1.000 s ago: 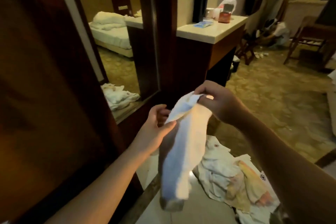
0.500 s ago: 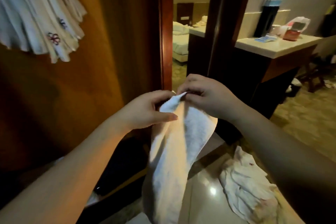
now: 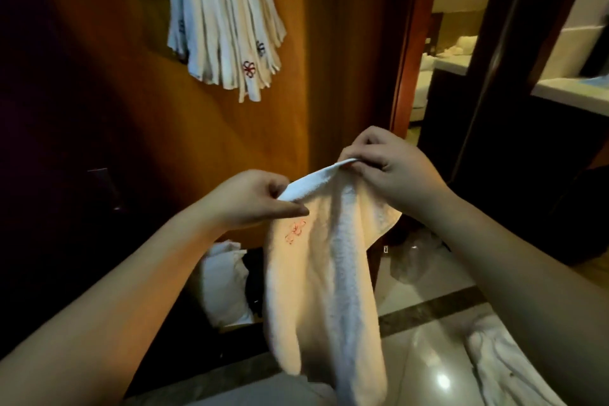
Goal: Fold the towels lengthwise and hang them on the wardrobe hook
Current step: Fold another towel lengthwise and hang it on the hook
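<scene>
A white towel [image 3: 323, 280] with a small red flower stitched on it hangs folded lengthwise in front of me. My left hand [image 3: 250, 198] pinches its top edge at the left. My right hand [image 3: 389, 171] pinches the same edge at the right, a little higher. Between the two hands the edge is stretched. High on the brown wardrobe door [image 3: 329, 76], several folded white towels [image 3: 224, 20] hang in a bunch from a hook that they hide.
More white towels [image 3: 507, 369] lie on the shiny tiled floor at the lower right. A white bundle [image 3: 224, 283] sits low by the wardrobe. At the right, a doorway [image 3: 438, 69] shows a bed, beside a dark counter with a pale top [image 3: 570, 95].
My view has swung left and up, so the hanging towels are now near the top centre. My hands have moved apart along the towel's top edge, spreading it.
</scene>
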Demonstrator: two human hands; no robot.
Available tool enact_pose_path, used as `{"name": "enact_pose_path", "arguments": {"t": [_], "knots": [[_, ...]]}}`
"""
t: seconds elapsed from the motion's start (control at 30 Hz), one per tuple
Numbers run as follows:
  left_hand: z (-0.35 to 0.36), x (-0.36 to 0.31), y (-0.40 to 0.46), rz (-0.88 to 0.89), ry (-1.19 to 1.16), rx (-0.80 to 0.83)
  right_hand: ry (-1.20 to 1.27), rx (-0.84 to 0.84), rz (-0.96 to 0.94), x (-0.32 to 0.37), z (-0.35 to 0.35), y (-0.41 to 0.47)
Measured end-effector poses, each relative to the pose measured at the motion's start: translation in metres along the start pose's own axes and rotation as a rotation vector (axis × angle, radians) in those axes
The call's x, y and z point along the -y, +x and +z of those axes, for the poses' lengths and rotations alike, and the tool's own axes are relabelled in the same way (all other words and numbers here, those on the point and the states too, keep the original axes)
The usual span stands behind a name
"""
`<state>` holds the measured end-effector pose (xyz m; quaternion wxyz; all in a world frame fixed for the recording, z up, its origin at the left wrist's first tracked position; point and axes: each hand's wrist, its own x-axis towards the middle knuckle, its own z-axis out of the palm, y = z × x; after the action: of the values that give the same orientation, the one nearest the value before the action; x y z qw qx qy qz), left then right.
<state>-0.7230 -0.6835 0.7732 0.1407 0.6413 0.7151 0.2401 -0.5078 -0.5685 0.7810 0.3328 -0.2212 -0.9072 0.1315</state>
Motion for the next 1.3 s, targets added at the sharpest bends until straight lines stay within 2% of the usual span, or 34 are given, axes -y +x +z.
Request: {"name": "enact_pose_path", "arguments": {"t": [0.23, 0.43, 0.5, 0.6, 0.7, 0.73, 0.83, 0.9, 1.03, 1.13, 1.3], "knots": [[-0.060, 0.069, -0.071, -0.153, 0.291, -0.092, 0.081, -0.087, 0.033, 0.049, 0.046, 0.024], [-0.111, 0.130, -0.130, -0.318, 0.423, 0.012, 0.077, -0.199, 0.151, 0.079, 0.082, 0.037], [-0.126, 0.148, -0.148, -0.364, 0.392, 0.036, 0.072, -0.225, 0.184, 0.086, 0.092, 0.038], [-0.143, 0.173, -0.168, -0.359, 0.275, -0.040, 0.063, -0.217, 0.249, 0.098, 0.105, 0.036], [-0.151, 0.206, -0.181, -0.256, 0.104, -0.216, -0.058, -0.164, 0.286, 0.111, 0.120, 0.036], [-0.150, 0.217, -0.185, -0.242, -0.037, -0.279, -0.119, -0.148, 0.292, 0.114, 0.124, 0.037], [-0.143, 0.241, -0.196, -0.177, -0.704, -0.417, -0.292, -0.074, 0.303, 0.119, 0.137, 0.041], [-0.139, 0.251, -0.202, -0.129, -0.915, -0.463, -0.324, -0.042, 0.328, 0.121, 0.149, 0.044], [-0.134, 0.258, -0.201, -0.140, -1.077, -0.537, -0.289, 0.031, 0.402, 0.123, 0.167, 0.045], [-0.127, 0.261, -0.198, -0.214, -1.181, -0.555, -0.279, 0.080, 0.466, 0.125, 0.179, 0.041], [-0.103, 0.261, -0.198, -0.316, -1.254, -0.599, -0.222, 0.193, 0.573, 0.143, 0.200, 0.027]]}}
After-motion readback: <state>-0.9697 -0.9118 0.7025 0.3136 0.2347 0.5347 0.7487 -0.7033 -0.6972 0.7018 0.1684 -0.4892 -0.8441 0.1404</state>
